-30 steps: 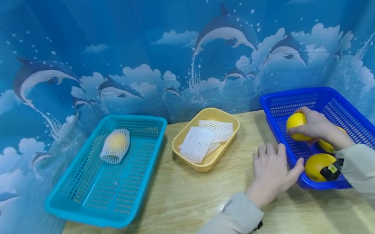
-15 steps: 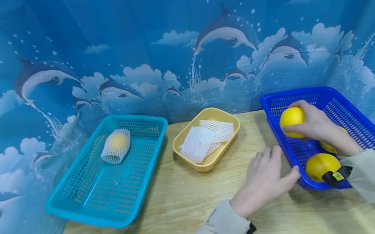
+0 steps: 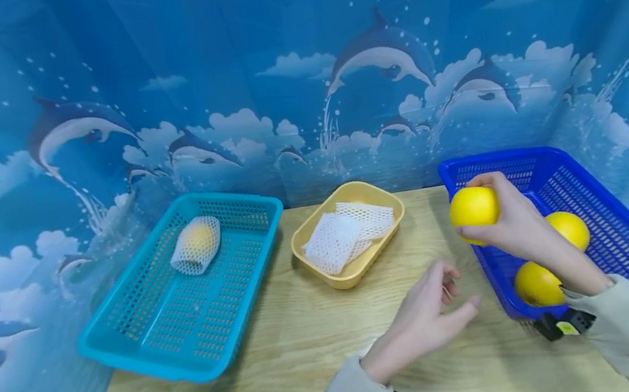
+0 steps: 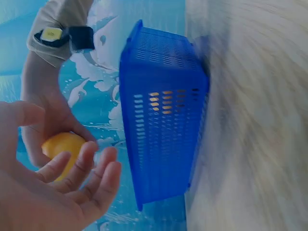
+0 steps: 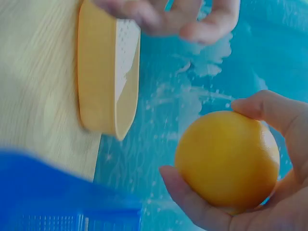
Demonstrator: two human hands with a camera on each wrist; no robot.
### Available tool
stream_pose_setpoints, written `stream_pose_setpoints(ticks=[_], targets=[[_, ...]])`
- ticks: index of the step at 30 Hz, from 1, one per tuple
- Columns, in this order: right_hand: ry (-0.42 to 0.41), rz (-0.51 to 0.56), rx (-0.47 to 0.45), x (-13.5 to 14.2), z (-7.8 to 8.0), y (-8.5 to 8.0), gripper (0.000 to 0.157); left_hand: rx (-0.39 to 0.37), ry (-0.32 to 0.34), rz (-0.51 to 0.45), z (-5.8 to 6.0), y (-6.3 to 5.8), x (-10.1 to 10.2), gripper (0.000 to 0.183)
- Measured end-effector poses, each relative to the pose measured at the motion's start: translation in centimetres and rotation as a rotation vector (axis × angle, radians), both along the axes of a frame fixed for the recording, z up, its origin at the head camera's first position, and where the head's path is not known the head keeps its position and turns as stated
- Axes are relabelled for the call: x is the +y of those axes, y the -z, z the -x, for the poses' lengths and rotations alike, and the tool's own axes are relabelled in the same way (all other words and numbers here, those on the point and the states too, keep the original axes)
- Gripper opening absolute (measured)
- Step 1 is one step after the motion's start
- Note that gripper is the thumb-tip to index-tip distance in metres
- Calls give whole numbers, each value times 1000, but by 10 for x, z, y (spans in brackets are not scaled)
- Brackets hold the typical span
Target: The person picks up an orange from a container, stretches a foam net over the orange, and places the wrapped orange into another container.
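Note:
My right hand point(image 3: 508, 215) grips a round yellow-orange orange point(image 3: 472, 207), held above the left side of the blue basket point(image 3: 616, 208). In the right wrist view the thumb and fingers wrap both sides of that orange point(image 5: 226, 159). Two more oranges stay in the basket, one orange point(image 3: 570, 231) behind the wrist and another orange point(image 3: 535, 285) nearer the front. My left hand point(image 3: 419, 320) hovers over the table to the left of the basket, its fingers loosely bent and holding nothing. The left wrist view shows its relaxed fingers point(image 4: 98, 175) in front of the held orange.
A small yellow basket point(image 3: 349, 280) in the middle holds white foam net sleeves point(image 3: 334, 241). At the left stands a teal basket point(image 3: 239, 305) with one netted fruit point(image 3: 197, 243) inside. A blue dolphin-print curtain point(image 3: 266, 58) hangs behind the wooden table point(image 3: 293, 366).
My right hand has raised the orange from inside the blue basket and moved it left. My left hand has drawn back left, away from the basket's edge, with its fingers bending.

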State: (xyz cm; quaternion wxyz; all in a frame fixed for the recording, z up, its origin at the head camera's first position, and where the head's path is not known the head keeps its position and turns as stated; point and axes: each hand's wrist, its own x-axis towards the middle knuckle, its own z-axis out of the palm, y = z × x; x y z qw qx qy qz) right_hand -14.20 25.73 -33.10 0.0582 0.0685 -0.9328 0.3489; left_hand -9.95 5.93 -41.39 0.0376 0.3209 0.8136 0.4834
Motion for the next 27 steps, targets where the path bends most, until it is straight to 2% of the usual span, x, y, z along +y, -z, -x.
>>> stream_pose_setpoints(ticks=[6,12,18,24,27], targets=[[-35,34,91,-21,-13,2,74,-53,13,-128,-1,12,-18,37],[-92,106,137,-42,-24,9,77,-110,19,-235,-7,27,-39,34],[-172,184,209,-57,-33,22,80,-150,0,-293,-15,41,-58,35],[-304,368,314,-71,-45,40,88,-215,6,-322,-23,54,-73,47],[-368,480,303,-78,-50,49,91,-228,16,-333,-26,60,-78,60]])
